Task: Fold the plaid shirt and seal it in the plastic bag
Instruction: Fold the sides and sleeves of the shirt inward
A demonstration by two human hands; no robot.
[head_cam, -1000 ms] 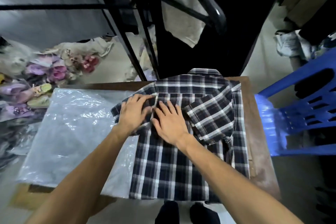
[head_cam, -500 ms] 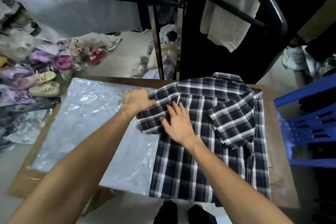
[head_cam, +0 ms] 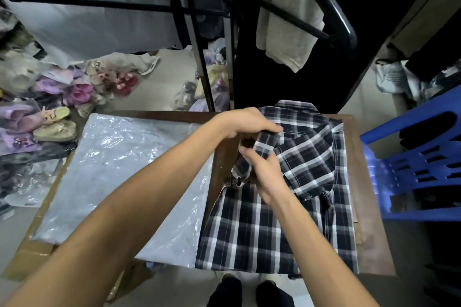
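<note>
A dark blue and white plaid shirt lies back-up on a small brown wooden table, collar at the far edge, its right sleeve folded across the back. My left hand grips the left sleeve near the shoulder and holds it raised off the table. My right hand is closed on the same sleeve just below. To the left lies a stack of clear plastic bags, partly under my left forearm.
A blue plastic chair stands right of the table. A black metal rack with hanging cloth rises behind it. Bagged purple and pink shoes cover the floor at the left. Cardboard lies under the bags.
Both hands went from pressing flat on the shirt to gripping the left sleeve. The sleeve has been lifted and pulled right, over the shirt's back, baring table wood beside the bags.
</note>
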